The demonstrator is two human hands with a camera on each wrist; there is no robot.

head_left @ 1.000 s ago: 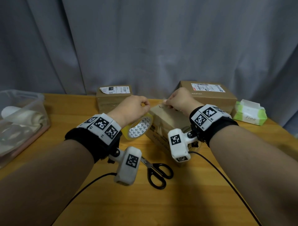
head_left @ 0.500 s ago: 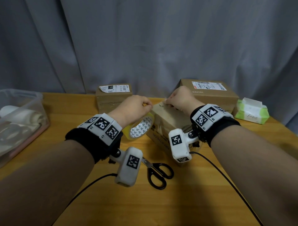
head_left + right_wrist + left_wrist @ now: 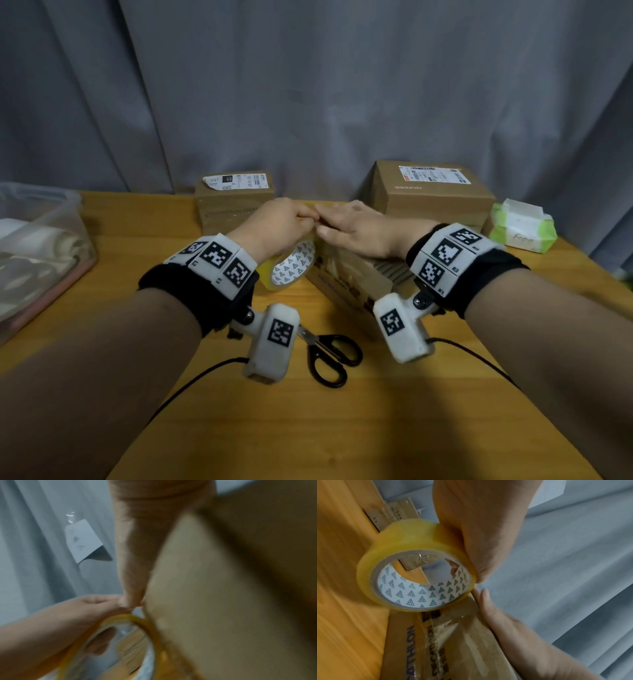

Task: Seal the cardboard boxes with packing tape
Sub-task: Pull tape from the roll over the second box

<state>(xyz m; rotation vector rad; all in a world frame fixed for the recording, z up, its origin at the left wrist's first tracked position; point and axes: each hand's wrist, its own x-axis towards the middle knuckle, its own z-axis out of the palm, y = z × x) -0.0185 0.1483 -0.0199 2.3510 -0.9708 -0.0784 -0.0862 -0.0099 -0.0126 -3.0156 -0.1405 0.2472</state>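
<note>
**Tape roll at the box's left edge, flat palm on the lid**

A grey curtain point(image 3: 308, 85) hangs behind a wooden table point(image 3: 342, 428), where three cardboard boxes stand: two labelled ones at the back, and the near box point(image 3: 346, 284) between the forearms, its printed side facing the camera.

The left hand point(image 3: 277, 226) curls around a roll of clear packing tape point(image 3: 412, 574), thumb on the outer band and fingers through the core, holding it just beside the near box's upper left edge. The right hand point(image 3: 356, 229) lies flat on the box top, fingers straight and pressing, its fingertips meeting the left hand's knuckles.

The roll looks light and rigid, best held through its cardboard core so it can turn. The free tape is likely thin, sticky and prone to folding on itself; its loose end is hidden under the hands. The box seems light enough to slide, so a flat palm on top should steady it.

Black-handled scissors point(image 3: 329, 356) lie in front of the box. A clear plastic bin point(image 3: 44, 219) sits at the far left, a green tissue pack point(image 3: 520, 226) at the right.
</note>
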